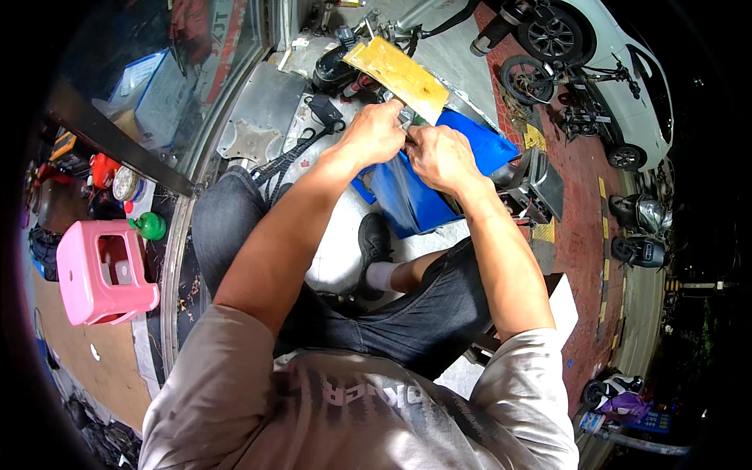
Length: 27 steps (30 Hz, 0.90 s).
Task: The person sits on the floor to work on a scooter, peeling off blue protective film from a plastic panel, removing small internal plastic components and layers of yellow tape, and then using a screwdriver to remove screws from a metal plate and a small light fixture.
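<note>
My left hand [374, 135] and my right hand [443, 158] meet in front of me, their fingers bent close together above a blue wrapped block [411, 200]. What the fingers pinch is hidden between them. My left fingertips reach the lower edge of a stiff yellow sheet [399, 77], which slants up and away beyond the hands. A further blue face [479, 143] of the wrapped block shows to the right of my right hand. The block lies low, near my knees, and its surface looks shiny and creased.
A grey metal plate [262, 113] and black cables [301, 149] lie left of the hands. A pink stool [106, 270] stands beyond the door frame at left. Right, a dark boxy part [536, 186] sits close by; a bike [540, 82] and white car [627, 55] stand farther off.
</note>
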Tool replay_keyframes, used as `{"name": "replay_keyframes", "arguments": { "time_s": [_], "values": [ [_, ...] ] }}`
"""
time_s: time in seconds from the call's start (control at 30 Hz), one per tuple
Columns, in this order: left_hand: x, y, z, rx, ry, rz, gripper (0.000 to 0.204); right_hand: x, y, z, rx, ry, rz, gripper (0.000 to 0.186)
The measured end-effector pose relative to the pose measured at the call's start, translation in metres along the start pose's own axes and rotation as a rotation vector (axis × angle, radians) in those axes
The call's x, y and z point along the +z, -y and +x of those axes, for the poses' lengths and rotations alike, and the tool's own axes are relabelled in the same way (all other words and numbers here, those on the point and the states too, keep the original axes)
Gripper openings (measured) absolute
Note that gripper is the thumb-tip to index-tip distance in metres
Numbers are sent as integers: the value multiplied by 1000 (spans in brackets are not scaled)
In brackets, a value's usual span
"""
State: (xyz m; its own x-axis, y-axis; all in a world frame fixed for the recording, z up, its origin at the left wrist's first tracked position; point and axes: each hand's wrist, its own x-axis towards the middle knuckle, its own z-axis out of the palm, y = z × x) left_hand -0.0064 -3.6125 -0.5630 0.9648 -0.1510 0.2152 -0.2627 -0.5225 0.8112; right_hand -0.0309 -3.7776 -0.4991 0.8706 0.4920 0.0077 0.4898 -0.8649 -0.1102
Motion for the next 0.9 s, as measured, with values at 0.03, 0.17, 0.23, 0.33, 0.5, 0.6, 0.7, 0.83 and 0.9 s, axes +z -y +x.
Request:
{"name": "replay_keyframes", "arguments": {
  "time_s": [0.03,0.17,0.23,0.33,0.5,0.6,0.7,0.83,0.9],
  "values": [
    [-4,1,2,-34,57,-24,40,-3,0,0,13,35,41,28],
    [-35,12,17,-108,114,-18,53,-9,5,-1,33,51,160,30],
    [-50,17,19,-420,145,-183,58,-10,7,-2,-7,48,161,29],
    [-51,15,14,-66,103,161,62,-5,9,-3,-62,19,115,27],
    [-61,11,22,-15,319,502,43,8,12,-1,-262,-7,36,21],
    [-72,15,32,-12,343,533,41,9,9,0,-209,-63,100,21],
    [-90,25,31,-163,217,387,31,3,-4,-1,-47,-64,254,23],
    [-110,38,10,-467,124,3,26,2,-23,4,99,-116,410,27],
    [-114,42,-1,-561,205,-53,27,5,-33,8,162,-130,429,29]
  ]
}}
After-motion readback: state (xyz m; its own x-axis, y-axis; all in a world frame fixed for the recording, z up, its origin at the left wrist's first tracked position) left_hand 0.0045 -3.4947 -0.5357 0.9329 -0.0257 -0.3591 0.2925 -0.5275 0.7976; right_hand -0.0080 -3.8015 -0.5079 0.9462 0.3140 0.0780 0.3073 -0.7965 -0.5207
